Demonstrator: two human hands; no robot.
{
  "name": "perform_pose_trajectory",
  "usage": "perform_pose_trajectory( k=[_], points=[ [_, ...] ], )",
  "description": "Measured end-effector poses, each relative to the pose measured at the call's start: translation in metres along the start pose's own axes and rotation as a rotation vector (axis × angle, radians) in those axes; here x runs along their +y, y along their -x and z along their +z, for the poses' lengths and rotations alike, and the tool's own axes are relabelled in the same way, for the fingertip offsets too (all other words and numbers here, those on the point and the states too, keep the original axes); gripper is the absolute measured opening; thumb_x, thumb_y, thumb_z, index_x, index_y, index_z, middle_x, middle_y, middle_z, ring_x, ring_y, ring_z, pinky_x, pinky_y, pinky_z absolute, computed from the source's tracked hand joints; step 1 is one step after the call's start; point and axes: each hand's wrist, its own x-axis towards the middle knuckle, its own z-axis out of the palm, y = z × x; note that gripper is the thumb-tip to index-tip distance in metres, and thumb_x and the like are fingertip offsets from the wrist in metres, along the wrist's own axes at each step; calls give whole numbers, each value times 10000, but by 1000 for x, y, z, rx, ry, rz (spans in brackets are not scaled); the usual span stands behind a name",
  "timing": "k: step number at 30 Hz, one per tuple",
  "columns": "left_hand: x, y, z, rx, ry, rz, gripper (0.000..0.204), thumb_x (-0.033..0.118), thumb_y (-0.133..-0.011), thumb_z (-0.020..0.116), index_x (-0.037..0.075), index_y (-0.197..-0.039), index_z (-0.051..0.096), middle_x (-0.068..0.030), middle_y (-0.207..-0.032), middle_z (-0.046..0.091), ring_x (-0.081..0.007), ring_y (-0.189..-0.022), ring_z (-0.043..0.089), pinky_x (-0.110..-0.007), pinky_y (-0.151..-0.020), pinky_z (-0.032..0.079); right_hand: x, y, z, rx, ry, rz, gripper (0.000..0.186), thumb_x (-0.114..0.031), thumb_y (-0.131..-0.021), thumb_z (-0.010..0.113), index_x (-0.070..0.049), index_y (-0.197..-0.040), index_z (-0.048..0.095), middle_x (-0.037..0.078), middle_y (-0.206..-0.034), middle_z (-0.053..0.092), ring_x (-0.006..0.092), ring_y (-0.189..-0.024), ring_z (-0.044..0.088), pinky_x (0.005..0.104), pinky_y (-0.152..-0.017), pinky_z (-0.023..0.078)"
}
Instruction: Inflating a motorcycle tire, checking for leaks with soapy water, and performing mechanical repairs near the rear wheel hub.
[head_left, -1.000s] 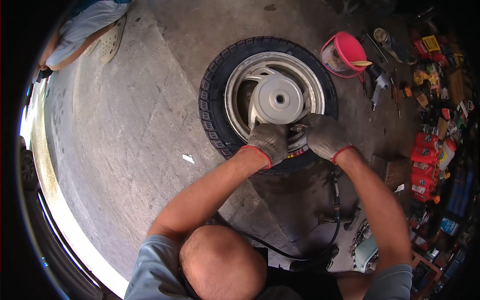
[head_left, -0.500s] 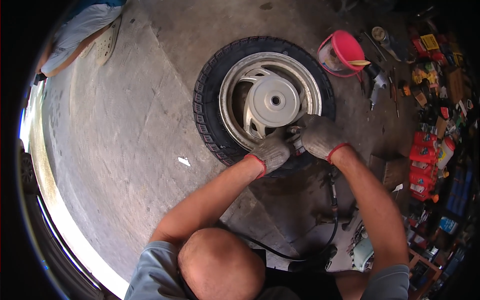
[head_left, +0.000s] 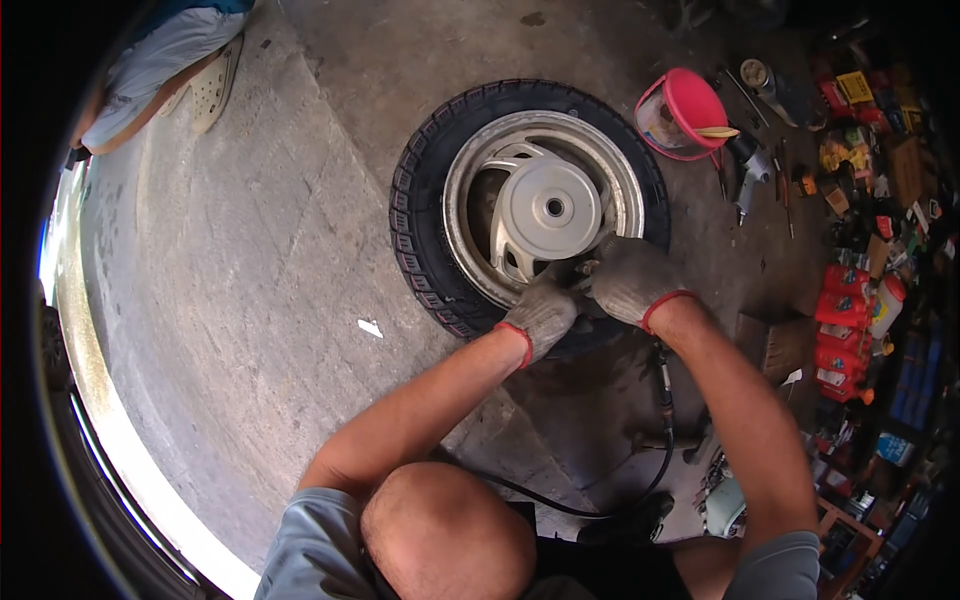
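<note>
A wheel with a black tyre [head_left: 420, 210] and silver spoked rim [head_left: 545, 195] lies flat on the floor. My left hand [head_left: 541, 312], in a grey glove with red cuff, has its fingers curled at the rim's lower edge. Just right of it, my right hand [head_left: 630, 282], gloved alike, is closed around something small and dark at the rim. The fingers of both hands hide most of what they hold. A black hose [head_left: 668, 450] with a metal coupling [head_left: 665, 385] runs from near my right hand toward my body.
A pink bucket [head_left: 690, 105], an air tool [head_left: 748, 180] and slim tools [head_left: 788, 190] lie right of the wheel. Red bottles [head_left: 840, 330] and mixed boxes [head_left: 905, 170] crowd the right side. Another person's foot in a beige clog [head_left: 212, 90] is at upper left.
Both hands have shifted slightly down in the picture and now sit closer together at the rim. The wheel's place in view has shifted a little left since a second ago.
</note>
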Motion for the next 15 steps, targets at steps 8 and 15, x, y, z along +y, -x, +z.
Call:
perform_pose_trajectory(
  k=[8, 15],
  points=[
    [-22, -12, -10, 23, -527, 325, 441, 116, -853, 590, -3, -1266, 491, -177, -1198, 594, -289, -1094, 583, -354, -880, 488, -25, 3, -8, 49, -112, 176, 272, -170, -815, 508, -6, -965, 667, 222, -972, 671, 344, -938, 661, 426, -818, 523],
    [-37, -19, -18, 43, -1000, 655, 351, 139, -879, 491, -22, -1185, 554, -221, -1268, 500, -357, -1188, 473, -418, -965, 438, -16, -5, 12, -34, -55, 46, 267, -155, -807, 515, 19, -947, 662, 248, -975, 663, 362, -943, 657, 434, -817, 521]
  ],
)
